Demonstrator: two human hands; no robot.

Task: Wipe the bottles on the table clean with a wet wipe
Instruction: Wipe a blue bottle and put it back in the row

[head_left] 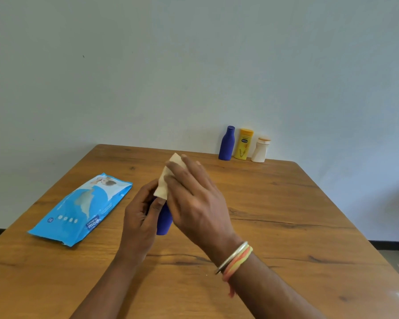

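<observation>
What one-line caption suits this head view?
Left hand holds blue bottle; right hand rubs it with wipe.

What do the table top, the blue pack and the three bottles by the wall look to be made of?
Table: wood or a wood-look laminate, with brown grain, dark knots and a faint sheen.
Blue pack: thin plastic film, glossy and creased, printed.
Blue bottle, yellow bottle and white bottle: probably plastic, opaque and evenly coloured; the blue one looks matte.
</observation>
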